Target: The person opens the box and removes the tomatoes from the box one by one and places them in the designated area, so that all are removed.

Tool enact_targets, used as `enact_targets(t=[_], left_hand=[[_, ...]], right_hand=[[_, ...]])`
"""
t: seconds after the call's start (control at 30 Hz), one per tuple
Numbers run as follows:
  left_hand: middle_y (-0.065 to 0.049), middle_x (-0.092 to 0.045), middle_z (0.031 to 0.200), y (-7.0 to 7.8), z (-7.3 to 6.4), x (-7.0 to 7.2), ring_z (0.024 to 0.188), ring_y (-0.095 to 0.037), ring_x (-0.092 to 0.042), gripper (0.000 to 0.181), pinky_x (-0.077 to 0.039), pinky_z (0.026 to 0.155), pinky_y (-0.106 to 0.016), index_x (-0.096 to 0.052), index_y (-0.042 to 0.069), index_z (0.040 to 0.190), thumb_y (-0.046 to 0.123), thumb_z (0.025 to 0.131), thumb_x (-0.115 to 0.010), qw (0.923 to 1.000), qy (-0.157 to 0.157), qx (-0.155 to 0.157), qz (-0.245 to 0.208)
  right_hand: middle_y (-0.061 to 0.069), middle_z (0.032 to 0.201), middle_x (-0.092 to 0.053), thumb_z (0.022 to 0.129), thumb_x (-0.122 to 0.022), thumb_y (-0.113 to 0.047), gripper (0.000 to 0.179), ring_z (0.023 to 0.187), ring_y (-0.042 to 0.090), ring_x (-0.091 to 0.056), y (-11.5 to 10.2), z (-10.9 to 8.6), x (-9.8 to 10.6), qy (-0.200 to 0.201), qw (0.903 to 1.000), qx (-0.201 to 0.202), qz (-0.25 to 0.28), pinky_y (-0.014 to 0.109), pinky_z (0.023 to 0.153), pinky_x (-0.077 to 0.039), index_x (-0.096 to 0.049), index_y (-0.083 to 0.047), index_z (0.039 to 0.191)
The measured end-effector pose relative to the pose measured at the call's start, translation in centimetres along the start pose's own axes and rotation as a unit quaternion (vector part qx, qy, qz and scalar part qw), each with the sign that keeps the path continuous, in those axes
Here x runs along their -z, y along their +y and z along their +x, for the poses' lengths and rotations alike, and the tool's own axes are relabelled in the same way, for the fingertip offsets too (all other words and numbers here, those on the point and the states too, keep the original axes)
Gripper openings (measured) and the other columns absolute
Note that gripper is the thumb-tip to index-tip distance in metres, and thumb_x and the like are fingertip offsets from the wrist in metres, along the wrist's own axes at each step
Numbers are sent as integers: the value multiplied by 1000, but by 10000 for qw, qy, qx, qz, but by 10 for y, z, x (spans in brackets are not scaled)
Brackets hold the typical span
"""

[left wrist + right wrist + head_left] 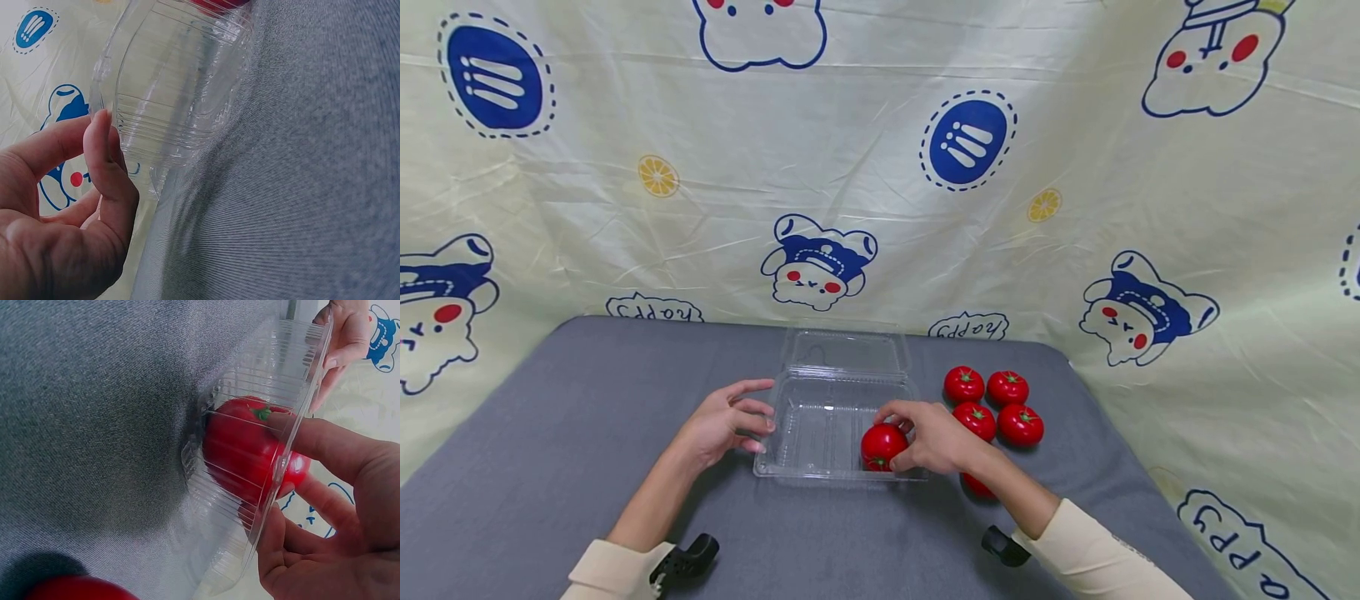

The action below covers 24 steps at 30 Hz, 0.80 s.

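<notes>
In the head view, a clear plastic clamshell box [820, 417] lies on the grey cloth with its lid [846, 352] swung back. My right hand [936, 435] reaches over the box's right wall and grips a red tomato [882, 446] inside, at the near right corner. Through the ribbed wall, the right wrist view shows this tomato [240, 447] with its green stem, the thumb on one side and fingers on the other. My left hand [727, 422] stays at the left rim, fingers loosely bent, fingertips right at the edge.
To the right of the box, several red tomatoes [1020, 426] sit grouped on the grey-covered table [587, 400]. One more tomato [977, 486] is partly hidden under my right forearm. A printed curtain [880, 167] hangs behind the table.
</notes>
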<state>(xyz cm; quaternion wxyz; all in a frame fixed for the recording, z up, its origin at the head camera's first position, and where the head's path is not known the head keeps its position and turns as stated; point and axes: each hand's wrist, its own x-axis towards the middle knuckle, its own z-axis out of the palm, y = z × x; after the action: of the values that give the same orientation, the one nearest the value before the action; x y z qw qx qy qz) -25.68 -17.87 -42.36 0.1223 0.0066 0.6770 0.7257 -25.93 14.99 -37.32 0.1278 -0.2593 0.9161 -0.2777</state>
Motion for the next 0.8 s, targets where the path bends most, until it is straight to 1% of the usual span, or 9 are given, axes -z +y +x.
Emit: enact_targets(t=[0.17,0.33,0.6,0.8], left_hand=[[-14,-64,108,0,0,0,76,-15,-67,78,-59,55,-28,-37,1,153,-7,83,-70,10000,-2,-5,22],[-14,-64,108,0,0,0,76,-15,-67,78,-59,55,-28,-37,1,153,-7,84,-70,10000,-25,-13,31],[-14,-64,108,0,0,1,75,-14,-67,78,-59,55,-28,-36,2,154,-6,84,-70,10000,-27,-20,66],[-15,-64,109,1,0,1,75,-14,-67,78,-59,55,-27,-36,1,154,-6,84,-70,10000,-41,-31,78]], right_hand=[[12,124,-67,73,-88,-9,58,109,29,-61,1,1,-1,-31,10000,-37,16,42,80,-61,-64,-15,125],[12,123,-67,74,-88,-12,58,107,28,-60,3,1,-2,-35,10000,35,-3,41,79,-61,-63,-15,126],[8,116,-69,77,-84,-13,57,100,22,-59,6,0,-5,130,9996,255,38,33,77,-59,-66,-15,131],[7,114,-68,76,-84,-14,58,100,22,-59,5,1,-5,232,9995,211,67,34,78,-60,-67,-16,131]])
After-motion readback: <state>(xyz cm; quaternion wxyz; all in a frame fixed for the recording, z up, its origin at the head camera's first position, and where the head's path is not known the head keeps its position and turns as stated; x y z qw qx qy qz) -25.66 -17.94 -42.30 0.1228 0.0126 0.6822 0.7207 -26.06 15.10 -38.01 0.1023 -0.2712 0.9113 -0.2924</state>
